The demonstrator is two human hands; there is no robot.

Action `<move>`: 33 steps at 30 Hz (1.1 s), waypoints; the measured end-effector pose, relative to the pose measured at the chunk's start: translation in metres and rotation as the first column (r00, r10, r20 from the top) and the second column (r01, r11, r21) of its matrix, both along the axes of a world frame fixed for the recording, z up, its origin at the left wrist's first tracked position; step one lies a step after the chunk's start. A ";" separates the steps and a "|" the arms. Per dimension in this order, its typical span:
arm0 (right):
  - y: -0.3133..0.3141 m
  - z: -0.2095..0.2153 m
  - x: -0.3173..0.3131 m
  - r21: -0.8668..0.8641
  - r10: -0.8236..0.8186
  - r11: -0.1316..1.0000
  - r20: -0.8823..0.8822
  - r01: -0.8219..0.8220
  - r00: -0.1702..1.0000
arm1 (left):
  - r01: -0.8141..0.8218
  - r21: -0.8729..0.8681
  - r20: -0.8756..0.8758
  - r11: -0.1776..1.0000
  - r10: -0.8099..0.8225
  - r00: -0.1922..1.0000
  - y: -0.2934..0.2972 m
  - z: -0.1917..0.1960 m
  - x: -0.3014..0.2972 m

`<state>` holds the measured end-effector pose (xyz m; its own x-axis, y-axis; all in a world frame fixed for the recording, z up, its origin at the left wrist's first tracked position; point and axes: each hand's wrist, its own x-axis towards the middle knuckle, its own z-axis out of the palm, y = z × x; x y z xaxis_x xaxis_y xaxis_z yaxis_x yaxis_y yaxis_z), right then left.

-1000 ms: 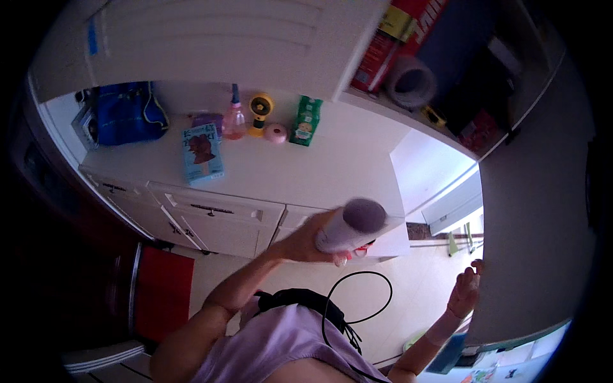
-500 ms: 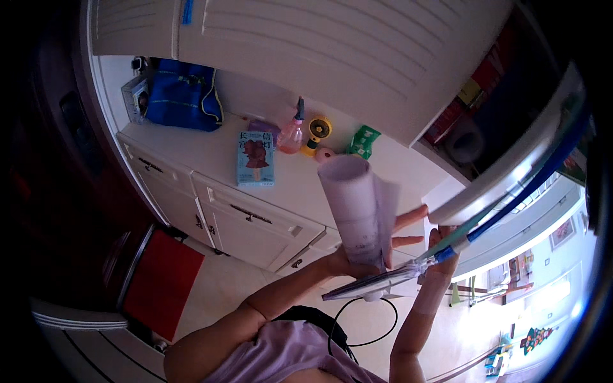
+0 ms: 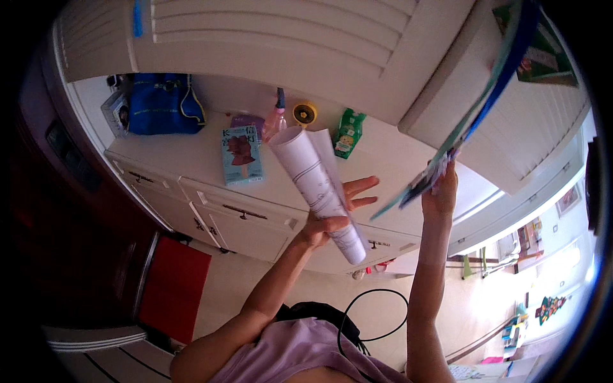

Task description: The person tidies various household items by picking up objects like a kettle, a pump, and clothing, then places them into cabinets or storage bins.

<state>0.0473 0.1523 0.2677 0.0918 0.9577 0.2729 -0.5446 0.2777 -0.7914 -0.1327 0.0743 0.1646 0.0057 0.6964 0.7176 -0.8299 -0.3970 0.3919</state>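
My left hand (image 3: 327,223) grips a rolled white sheet of paper (image 3: 313,175) by its lower part, fingers partly spread behind it. The roll points up and left over the white counter (image 3: 185,159). My right hand (image 3: 442,191) is raised to the right and holds the lower end of a thin flat stack with a blue and green edge (image 3: 485,96). That stack reaches up in front of a white louvered cupboard door (image 3: 530,140).
On the counter lie a teal box (image 3: 241,154), a blue bag (image 3: 156,103), a pink spray bottle (image 3: 276,121), a yellow round object (image 3: 304,113) and a green packet (image 3: 348,134). White drawers (image 3: 236,217) sit below. A red panel (image 3: 172,287) and a black cable loop (image 3: 377,313) are near the floor.
My right hand has come up from low at the right and now holds the flat stack high. The paper roll has swung from lying across to pointing up and left.
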 end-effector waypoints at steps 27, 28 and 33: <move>-0.046 -0.143 -0.067 -0.267 0.240 0.666 0.961 -0.696 -0.139 | -0.236 -0.876 -0.039 0.420 0.426 0.904 -0.027 -0.105 -0.018; -0.046 -0.141 -0.069 -0.306 0.220 0.694 0.952 -0.652 -0.212 | -0.238 -0.875 -0.040 0.422 0.426 0.904 -0.022 -0.101 -0.019; -0.032 -0.138 -0.047 -0.181 0.052 0.826 0.967 -0.534 -0.248 | -0.874 -0.190 -0.607 0.446 0.646 0.462 0.018 -0.103 -0.078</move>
